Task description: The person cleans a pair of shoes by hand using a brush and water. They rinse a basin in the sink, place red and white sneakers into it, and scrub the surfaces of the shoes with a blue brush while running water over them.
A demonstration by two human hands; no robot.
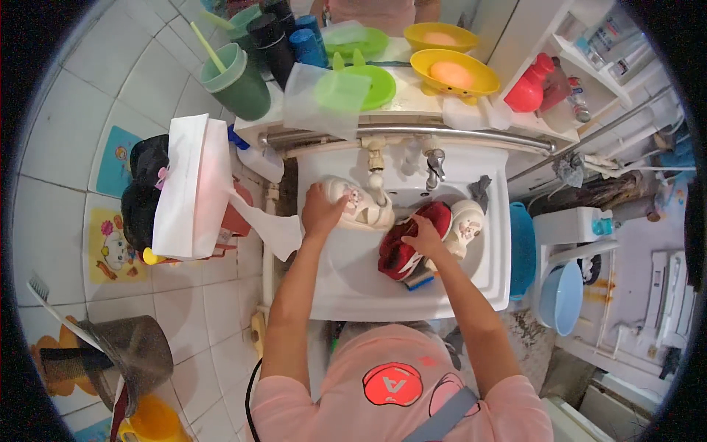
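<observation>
Both hands are working in the white sink (353,291). Left hand (322,211) is gripping a white shoe (359,202), fingers curled over its heel end, holding it just under the tap (377,177). Right hand (425,234) is pressing down on a red shoe (403,247), fingers closed over its top; this shoe is lying in the basin's middle, touching a second white shoe (466,225) at its right. A blue-and-yellow sponge (420,280) is poking out just below the red shoe.

On the shelf behind the sink, a green cup (239,81) with a straw is standing at the left, dark and blue cylinders (294,40) are standing beside it, then green plates (368,85) under a clear sheet, and two yellow bowls (453,70) holding something pink. A red bottle (534,85) is sitting on the white rack at the right, with small labelled containers (611,44) above it, too small to tell apart.

A white rectangular package (188,188) is hanging at the sink's left, next to a black bag (143,195). Cartoon stickers (114,247), yellow and blue squares, are stuck on the tiled wall. A pale blue basin (563,295) is sitting at the right.
</observation>
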